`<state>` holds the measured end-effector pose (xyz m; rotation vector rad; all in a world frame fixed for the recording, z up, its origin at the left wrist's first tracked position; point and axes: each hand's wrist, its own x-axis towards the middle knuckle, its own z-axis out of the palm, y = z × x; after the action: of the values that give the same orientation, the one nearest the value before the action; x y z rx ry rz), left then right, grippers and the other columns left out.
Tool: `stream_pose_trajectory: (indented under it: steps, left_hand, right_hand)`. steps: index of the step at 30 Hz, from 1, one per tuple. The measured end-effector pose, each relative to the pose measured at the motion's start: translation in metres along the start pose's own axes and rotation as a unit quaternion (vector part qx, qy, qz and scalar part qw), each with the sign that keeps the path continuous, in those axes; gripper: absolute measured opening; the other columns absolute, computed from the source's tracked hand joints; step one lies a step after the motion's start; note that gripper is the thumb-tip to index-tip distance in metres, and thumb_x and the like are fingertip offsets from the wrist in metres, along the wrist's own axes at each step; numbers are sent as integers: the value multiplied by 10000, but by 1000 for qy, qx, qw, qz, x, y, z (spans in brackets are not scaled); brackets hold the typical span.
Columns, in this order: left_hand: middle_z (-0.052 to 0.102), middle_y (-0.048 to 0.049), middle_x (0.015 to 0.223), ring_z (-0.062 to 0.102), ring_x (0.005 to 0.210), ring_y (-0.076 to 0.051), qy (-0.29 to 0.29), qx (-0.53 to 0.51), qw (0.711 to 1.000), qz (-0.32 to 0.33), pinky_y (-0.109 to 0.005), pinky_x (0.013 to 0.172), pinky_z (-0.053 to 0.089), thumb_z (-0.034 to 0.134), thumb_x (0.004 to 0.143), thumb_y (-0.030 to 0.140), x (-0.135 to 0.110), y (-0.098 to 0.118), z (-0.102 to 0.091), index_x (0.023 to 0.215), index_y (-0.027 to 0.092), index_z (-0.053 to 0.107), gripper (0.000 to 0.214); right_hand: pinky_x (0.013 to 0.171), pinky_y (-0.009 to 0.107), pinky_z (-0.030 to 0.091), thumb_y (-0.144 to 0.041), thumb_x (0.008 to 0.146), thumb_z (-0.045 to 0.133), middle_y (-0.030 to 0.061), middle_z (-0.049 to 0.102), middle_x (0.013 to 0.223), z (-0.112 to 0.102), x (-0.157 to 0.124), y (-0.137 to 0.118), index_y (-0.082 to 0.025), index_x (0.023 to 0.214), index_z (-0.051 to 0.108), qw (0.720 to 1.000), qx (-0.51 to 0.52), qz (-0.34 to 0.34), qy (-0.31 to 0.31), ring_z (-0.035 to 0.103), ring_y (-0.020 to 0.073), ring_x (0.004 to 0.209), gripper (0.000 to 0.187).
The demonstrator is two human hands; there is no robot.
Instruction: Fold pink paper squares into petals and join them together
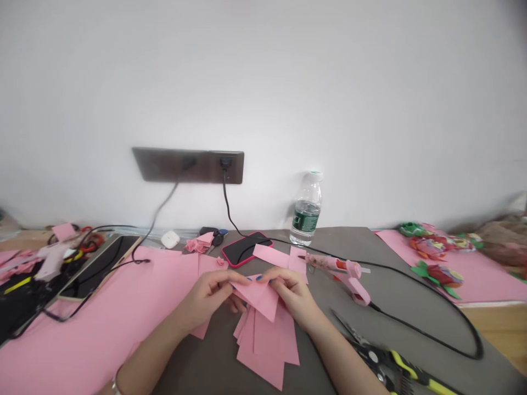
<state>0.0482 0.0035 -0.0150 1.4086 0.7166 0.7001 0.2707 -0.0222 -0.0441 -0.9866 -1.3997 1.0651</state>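
Note:
Between both hands I hold a folded piece of pink paper (263, 300), its pointed corner hanging toward me. My left hand (214, 293) pinches its left side, thumb and fingers closed at the top edge. Closed on the right side in a similar pinch is my right hand (288, 285). Just below the held piece lies a loose fan of pink paper squares (269, 345) on the grey mat. A pink strip of paper (272, 255) lies beyond my fingers. To the right of my right hand rests a pink glue gun (341, 271) with a black cable.
A water bottle (305, 211) stands by the wall, near a phone in a pink case (247, 248). Pliers with yellow-black handles (382, 356) lie front right. Paper flowers (440, 274) sit far right. Large pink sheets (102, 323), a tablet-like device (99, 269) and cables occupy the left.

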Motion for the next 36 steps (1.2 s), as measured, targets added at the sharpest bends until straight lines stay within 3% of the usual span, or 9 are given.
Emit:
stream_pose_trajectory:
  steps: [5, 10, 15, 19, 21, 23, 26, 29, 36]
  left_hand:
    - [781, -103, 849, 769, 816, -239, -32, 10, 999, -9, -325, 748, 608, 670, 871, 299, -4, 9, -4, 997, 156, 788, 224]
    - [777, -100, 882, 782, 761, -238, -21, -14, 998, -60, -294, 661, 598, 665, 889, 435, -5, 13, -9, 1326, 192, 626, 501]
    - [773, -84, 741, 778, 724, -228, -62, 36, 988, -137, -258, 619, 582, 683, 880, 423, -3, 4, -6, 968, 136, 742, 305]
    - [781, -112, 812, 785, 747, -229, -31, 1, 991, -132, -239, 597, 578, 675, 875, 475, 0, 0, -1, 860, 130, 697, 347]
    - [787, -141, 895, 786, 776, -234, 7, -18, 993, -115, -240, 608, 584, 687, 858, 501, 1, -1, 2, 899, 122, 696, 381]
    - [782, -156, 972, 787, 789, -238, 44, -31, 993, -100, -242, 614, 589, 704, 838, 515, 3, -2, 7, 954, 119, 696, 413]
    - [770, -151, 1019, 788, 787, -244, 76, -42, 992, -87, -251, 621, 596, 718, 821, 525, 3, -4, 15, 983, 123, 686, 435]
    - [774, -146, 1017, 789, 774, -241, 59, -44, 994, -85, -254, 620, 596, 701, 840, 526, 1, -5, 23, 949, 130, 683, 411]
    - [804, -177, 868, 776, 669, -216, 12, -39, 986, -163, -233, 531, 564, 668, 826, 609, -1, -1, 24, 829, 117, 679, 492]
  right_hand:
    - [665, 313, 516, -508, 898, 622, 80, 748, 782, -3, -2, 2, -222, 738, 758, 1000, -4, -3, 27, 676, 226, 721, 355]
    - [646, 307, 477, -516, 937, 563, 65, 704, 740, -1, -5, -1, -218, 701, 699, 999, -29, -39, 23, 637, 213, 695, 404]
    - [665, 308, 476, -442, 985, 504, 63, 697, 757, 4, -7, -9, -217, 735, 700, 996, -52, -60, -41, 639, 207, 708, 389]
    - [741, 318, 512, -451, 939, 586, 71, 689, 925, 6, -5, -10, -248, 1023, 686, 997, -17, -44, 65, 650, 226, 858, 241]
    - [650, 296, 515, -486, 919, 605, 57, 659, 951, 6, -4, -8, -271, 1167, 603, 994, 43, -9, 102, 632, 198, 759, 328]
    - [552, 268, 489, -525, 899, 616, 45, 644, 934, 8, -3, -6, -271, 1202, 558, 992, 91, 16, 88, 589, 163, 639, 400]
    - [502, 247, 464, -511, 809, 724, 31, 642, 853, 12, -2, -7, -232, 1078, 603, 995, 86, 32, 41, 554, 147, 587, 406]
    - [500, 242, 453, -427, 761, 770, 3, 607, 700, 15, -1, -12, -196, 826, 638, 997, 33, 69, 15, 529, 141, 559, 273]
    - [425, 238, 394, -457, 717, 759, -28, 553, 528, 10, 1, -15, -187, 686, 629, 989, 7, 129, 71, 487, 121, 433, 302]
